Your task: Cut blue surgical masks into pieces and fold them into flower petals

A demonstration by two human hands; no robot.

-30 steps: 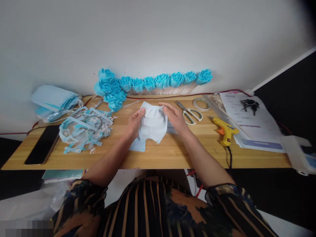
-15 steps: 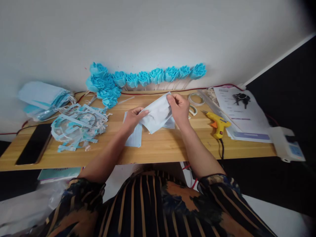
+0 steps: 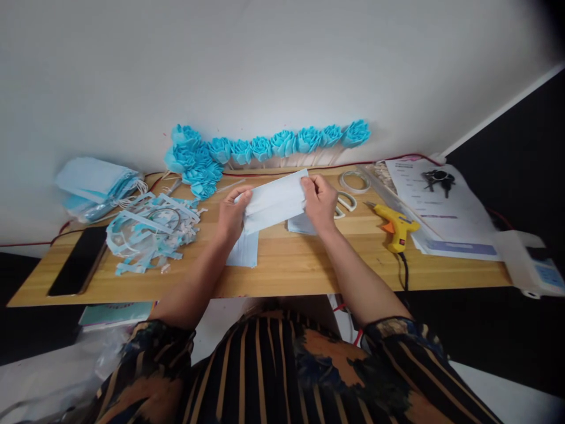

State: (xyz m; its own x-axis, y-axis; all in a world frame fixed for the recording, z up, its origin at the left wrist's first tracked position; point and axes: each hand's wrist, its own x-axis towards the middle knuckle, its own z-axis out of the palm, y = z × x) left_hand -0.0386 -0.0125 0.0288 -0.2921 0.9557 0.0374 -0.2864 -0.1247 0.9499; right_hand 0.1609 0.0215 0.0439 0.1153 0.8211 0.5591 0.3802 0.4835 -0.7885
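A pale blue-white rectangular sheet, like mask fabric, is stretched between my two hands above the table. My left hand pinches its left end between thumb and fingers. At the right end, my right hand grips the upper corner the same way. Beneath my left hand lies a light blue piece on the wood. Another blue piece lies partly under my right hand. White-handled scissors rest just right of that hand, their blades hidden.
Blue fabric flowers line the wall. At left are cut scraps, bagged masks and a phone. To the right are a tape roll, a yellow glue gun, papers, keys and a white device.
The sheet, crumpled and hanging before, is now pulled flat between my hands. My left hand has moved from its lower edge to the left end. The view has shifted slightly.
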